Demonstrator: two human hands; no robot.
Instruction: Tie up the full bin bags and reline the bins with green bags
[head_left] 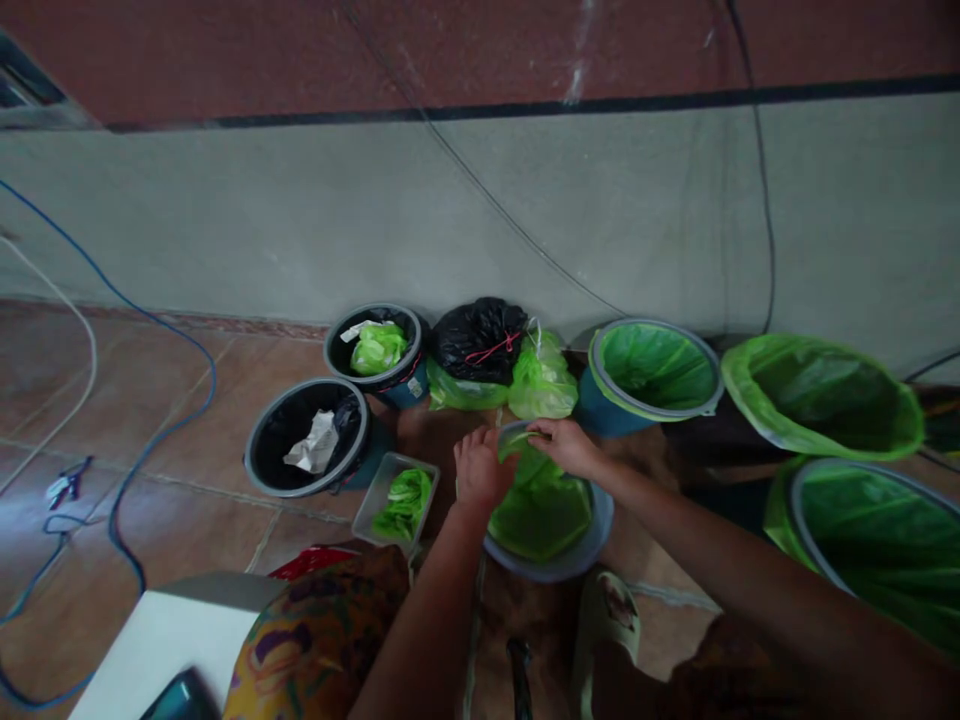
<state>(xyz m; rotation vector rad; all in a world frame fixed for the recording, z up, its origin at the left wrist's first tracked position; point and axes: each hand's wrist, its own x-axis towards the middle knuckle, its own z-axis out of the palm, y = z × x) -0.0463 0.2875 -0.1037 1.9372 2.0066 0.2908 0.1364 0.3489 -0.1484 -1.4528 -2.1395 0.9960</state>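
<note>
In front of me stands a bin with a pale rim, and a green plastic bag lies inside it. My left hand is closed on the bag's edge at the bin's left side. At the far side, my right hand pinches another part of that edge, with a strip of green plastic between the two hands. Part of the far rim is hidden behind my fingers. A clear plastic tub with folded green bags sits to the left of my left hand.
Two black-lined bins stand at left. A tied black bag and a knotted green bag lie by the wall. Several green-lined bins stand at right. A blue cable crosses the tiled floor.
</note>
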